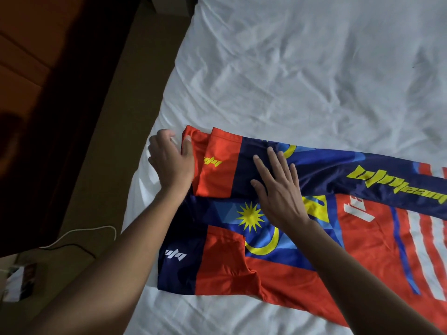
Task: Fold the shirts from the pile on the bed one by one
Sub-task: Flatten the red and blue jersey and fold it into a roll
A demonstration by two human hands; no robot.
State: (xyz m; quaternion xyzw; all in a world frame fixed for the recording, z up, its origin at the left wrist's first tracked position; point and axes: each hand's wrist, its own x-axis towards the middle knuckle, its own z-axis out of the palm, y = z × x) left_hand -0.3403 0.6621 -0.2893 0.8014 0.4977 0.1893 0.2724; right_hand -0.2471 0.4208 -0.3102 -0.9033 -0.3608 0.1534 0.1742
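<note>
Here, the shirt (362, 238), a red, navy and blue jersey with a yellow star and crescent, lies spread flat on the wrinkled white sheet of the bed (290, 68). It fills the view from the centre out toward 3 and 4 o'clock. One long sleeve (326, 170) lies across the body, running from 3 o'clock toward 9, and ends in an orange cuff (220, 170) near the bed's edge. My right hand (278, 189) lies flat on the navy part of that sleeve, fingers straight and spread, so this grip is wide and holds nothing, only pressing the cloth. My left hand (169, 163) is at the 9 o'clock end of the cuff, with the thumb resting on the orange edge. Its other fingers are blurred over the sheet just beyond, and I cannot tell whether that grip pinches the cloth or merely touches it. At 7 o'clock from my right hand, a navy panel (176, 267) with a small white logo forms the shirt's near corner. Off the bed toward 8 o'clock, a white cable (84, 232) lies on the dim floor (101, 189).
</note>
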